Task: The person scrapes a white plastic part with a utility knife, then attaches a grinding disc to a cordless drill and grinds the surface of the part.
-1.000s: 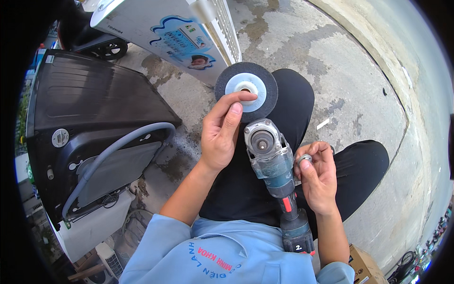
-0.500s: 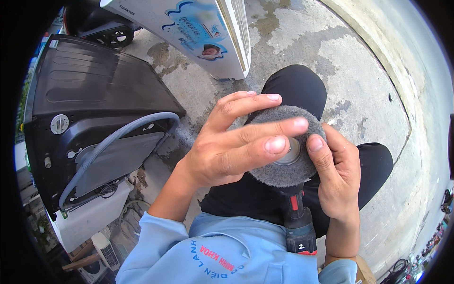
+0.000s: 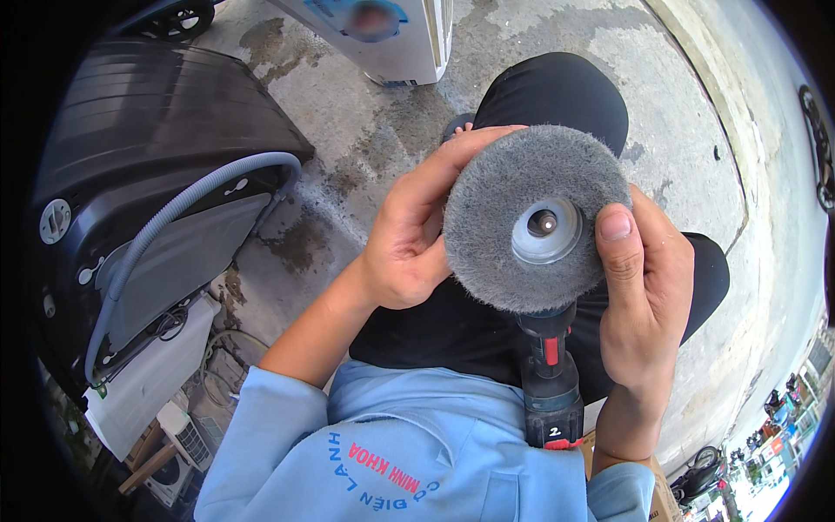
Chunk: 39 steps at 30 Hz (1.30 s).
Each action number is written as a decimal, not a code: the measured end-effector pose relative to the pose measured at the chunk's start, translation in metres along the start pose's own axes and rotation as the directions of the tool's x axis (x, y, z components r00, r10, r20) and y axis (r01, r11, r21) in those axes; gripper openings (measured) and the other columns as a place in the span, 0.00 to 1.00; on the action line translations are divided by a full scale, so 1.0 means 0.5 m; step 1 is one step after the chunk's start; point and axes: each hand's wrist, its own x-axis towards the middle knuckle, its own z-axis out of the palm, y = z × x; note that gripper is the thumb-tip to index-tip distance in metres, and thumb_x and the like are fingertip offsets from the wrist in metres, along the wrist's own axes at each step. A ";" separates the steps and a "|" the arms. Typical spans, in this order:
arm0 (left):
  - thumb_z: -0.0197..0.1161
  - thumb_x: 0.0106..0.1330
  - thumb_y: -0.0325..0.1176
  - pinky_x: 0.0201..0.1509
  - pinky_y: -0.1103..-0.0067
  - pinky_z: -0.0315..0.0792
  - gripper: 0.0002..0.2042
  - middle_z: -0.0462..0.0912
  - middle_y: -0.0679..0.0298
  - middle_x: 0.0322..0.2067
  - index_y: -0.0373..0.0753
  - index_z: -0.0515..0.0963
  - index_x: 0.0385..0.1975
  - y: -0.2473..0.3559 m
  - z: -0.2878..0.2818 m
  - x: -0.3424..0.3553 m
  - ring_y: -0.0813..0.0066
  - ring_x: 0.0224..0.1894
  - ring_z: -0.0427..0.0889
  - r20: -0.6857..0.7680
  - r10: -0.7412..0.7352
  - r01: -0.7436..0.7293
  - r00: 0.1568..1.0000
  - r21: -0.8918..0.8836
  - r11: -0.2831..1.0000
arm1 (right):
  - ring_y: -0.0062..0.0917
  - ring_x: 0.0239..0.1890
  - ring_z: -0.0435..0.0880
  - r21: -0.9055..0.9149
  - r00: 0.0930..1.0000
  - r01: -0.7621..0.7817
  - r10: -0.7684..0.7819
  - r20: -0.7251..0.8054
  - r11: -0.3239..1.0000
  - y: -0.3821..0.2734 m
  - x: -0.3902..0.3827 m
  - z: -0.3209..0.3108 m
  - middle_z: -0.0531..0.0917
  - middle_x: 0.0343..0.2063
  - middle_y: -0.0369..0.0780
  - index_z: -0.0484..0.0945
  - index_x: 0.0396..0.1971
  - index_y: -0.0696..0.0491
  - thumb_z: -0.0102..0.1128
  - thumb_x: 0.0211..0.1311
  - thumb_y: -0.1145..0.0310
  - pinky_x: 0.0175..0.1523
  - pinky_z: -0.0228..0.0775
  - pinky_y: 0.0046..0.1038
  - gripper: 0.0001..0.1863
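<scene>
A thick grey fibrous polishing wheel (image 3: 487, 226) faces up at me, with a pale hub and a metal spindle end in its centre. It sits at the head of a black and red cordless power tool (image 3: 551, 391), whose body stands against my lap. My right hand (image 3: 644, 296) grips the wheel's right edge, thumb on the face and fingers behind. My left hand (image 3: 404, 235) curls around the wheel's left side. Its fingertips and thumb tip pass behind the wheel, so what they hold is hidden.
To the left stands a dark appliance casing (image 3: 165, 104) with a grey corrugated hose (image 3: 174, 209). A white boxy unit (image 3: 422, 43) stands ahead on the stained concrete floor (image 3: 365, 113). A cardboard box (image 3: 661, 496) is at lower right. My knees in black trousers flank the tool.
My left hand has gone from over the wheel's face to behind its left side, uncovering the hub. The wheel appears larger and nearer. My right hand keeps its grip on the edge.
</scene>
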 end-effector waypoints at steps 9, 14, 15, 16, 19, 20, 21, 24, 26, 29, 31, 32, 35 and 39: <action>0.70 0.58 0.29 0.70 0.68 0.68 0.37 0.74 0.49 0.62 0.30 0.65 0.69 -0.014 0.004 -0.003 0.57 0.66 0.75 0.054 -0.044 0.048 0.998 -0.058 0.997 | 0.14 0.35 0.77 -0.105 0.990 -0.100 0.110 0.087 0.989 -0.010 -0.003 -0.012 0.85 0.32 0.35 0.82 0.51 0.65 0.53 0.80 0.56 0.42 0.67 0.17 0.24; 0.73 0.55 0.30 0.70 0.68 0.68 0.39 0.73 0.50 0.63 0.31 0.66 0.69 -0.015 0.014 0.005 0.58 0.66 0.75 0.075 -0.058 0.064 0.995 -0.086 0.994 | 0.13 0.32 0.74 -0.118 0.987 -0.123 0.134 0.086 0.985 -0.022 0.001 -0.012 0.83 0.29 0.33 0.83 0.46 0.64 0.56 0.78 0.55 0.39 0.64 0.18 0.23; 0.74 0.54 0.31 0.70 0.68 0.68 0.40 0.72 0.50 0.63 0.31 0.66 0.69 -0.017 0.016 0.006 0.58 0.66 0.75 0.076 -0.061 0.068 0.995 -0.091 0.994 | 0.13 0.31 0.73 -0.158 0.982 -0.144 0.160 0.096 0.977 -0.033 0.003 -0.020 0.82 0.28 0.33 0.83 0.44 0.63 0.57 0.78 0.55 0.38 0.63 0.18 0.22; 0.75 0.53 0.31 0.70 0.68 0.68 0.40 0.72 0.50 0.63 0.31 0.66 0.69 -0.018 0.017 0.008 0.58 0.66 0.75 0.079 -0.063 0.071 0.995 -0.095 0.993 | 0.13 0.31 0.72 -0.168 0.981 -0.152 0.169 0.094 0.974 -0.034 0.003 -0.021 0.80 0.27 0.32 0.82 0.42 0.63 0.57 0.77 0.55 0.37 0.61 0.18 0.22; 0.77 0.51 0.31 0.70 0.68 0.68 0.41 0.72 0.51 0.63 0.31 0.66 0.68 -0.017 0.025 0.015 0.58 0.66 0.74 0.083 -0.071 0.079 0.994 -0.105 0.991 | 0.12 0.29 0.67 -0.147 0.988 -0.138 0.146 0.046 0.979 -0.026 0.000 -0.020 0.75 0.25 0.31 0.80 0.36 0.60 0.60 0.75 0.56 0.34 0.56 0.20 0.19; 0.77 0.51 0.32 0.70 0.68 0.68 0.42 0.71 0.51 0.63 0.31 0.66 0.68 -0.018 0.026 0.019 0.58 0.66 0.74 0.084 -0.072 0.081 0.994 -0.106 0.991 | 0.12 0.28 0.65 -0.138 0.992 -0.120 0.123 0.013 0.983 -0.023 -0.001 -0.019 0.72 0.24 0.31 0.79 0.34 0.60 0.62 0.74 0.57 0.32 0.53 0.20 0.18; 0.78 0.50 0.32 0.70 0.68 0.68 0.42 0.71 0.51 0.63 0.32 0.66 0.68 -0.019 0.026 0.020 0.58 0.66 0.74 0.084 -0.075 0.084 0.994 -0.108 0.991 | 0.12 0.26 0.62 -0.140 0.995 -0.093 0.088 -0.042 0.986 -0.024 -0.002 -0.017 0.69 0.22 0.31 0.78 0.32 0.59 0.64 0.71 0.59 0.29 0.50 0.21 0.17; 0.80 0.48 0.32 0.70 0.68 0.68 0.44 0.71 0.52 0.63 0.32 0.66 0.68 -0.016 0.030 0.025 0.58 0.66 0.74 0.086 -0.081 0.091 0.993 -0.116 0.989 | 0.15 0.35 0.66 0.123 0.972 -0.155 0.174 -0.161 0.980 -0.048 -0.011 -0.050 0.71 0.33 0.35 0.73 0.44 0.60 0.57 0.72 0.60 0.38 0.56 0.19 0.16; 0.81 0.47 0.33 0.70 0.68 0.68 0.45 0.70 0.52 0.63 0.32 0.66 0.68 -0.014 0.031 0.028 0.58 0.66 0.73 0.082 -0.084 0.094 0.993 -0.117 0.989 | 0.16 0.41 0.69 0.166 0.972 -0.127 0.157 -0.176 0.978 -0.026 -0.024 -0.100 0.72 0.40 0.38 0.69 0.51 0.61 0.52 0.73 0.64 0.47 0.58 0.18 0.16; 0.83 0.45 0.33 0.70 0.68 0.68 0.46 0.70 0.53 0.63 0.32 0.67 0.68 -0.014 0.033 0.032 0.58 0.66 0.73 0.085 -0.091 0.102 0.992 -0.131 0.986 | 0.17 0.45 0.69 0.099 0.977 -0.155 0.167 -0.131 0.983 -0.026 -0.045 -0.120 0.72 0.46 0.41 0.64 0.57 0.62 0.49 0.73 0.73 0.52 0.59 0.18 0.17; 0.84 0.44 0.34 0.70 0.68 0.68 0.47 0.69 0.53 0.63 0.33 0.67 0.68 -0.014 0.032 0.032 0.58 0.66 0.73 0.084 -0.098 0.109 0.992 -0.140 0.984 | 0.16 0.46 0.69 -0.069 0.978 -0.206 0.203 -0.053 0.976 -0.045 -0.056 -0.113 0.71 0.49 0.41 0.62 0.59 0.61 0.48 0.71 0.79 0.52 0.59 0.17 0.18; 0.84 0.43 0.34 0.70 0.68 0.68 0.48 0.69 0.53 0.63 0.33 0.67 0.68 -0.015 0.035 0.032 0.58 0.66 0.73 0.087 -0.097 0.109 0.991 -0.143 0.984 | 0.17 0.47 0.71 -0.054 0.970 -0.242 0.241 -0.026 0.969 -0.055 -0.060 -0.111 0.75 0.49 0.43 0.61 0.60 0.62 0.49 0.70 0.83 0.54 0.61 0.17 0.21; 0.86 0.41 0.34 0.70 0.68 0.69 0.49 0.68 0.54 0.63 0.33 0.67 0.67 -0.013 0.034 0.029 0.59 0.66 0.73 0.098 -0.114 0.128 0.989 -0.151 0.980 | 0.18 0.49 0.74 -0.002 0.975 -0.223 0.223 -0.008 0.975 -0.098 -0.062 -0.083 0.79 0.51 0.48 0.62 0.61 0.62 0.50 0.71 0.82 0.55 0.65 0.19 0.20; 0.88 0.39 0.35 0.70 0.68 0.69 0.50 0.68 0.54 0.63 0.33 0.67 0.67 -0.012 0.033 0.033 0.59 0.66 0.73 0.085 -0.020 0.026 0.996 -0.075 0.997 | 0.31 0.50 0.79 -0.399 0.964 0.263 -0.227 0.135 0.879 -0.101 -0.045 -0.076 0.86 0.49 0.44 0.72 0.54 0.58 0.68 0.63 0.62 0.55 0.72 0.30 0.24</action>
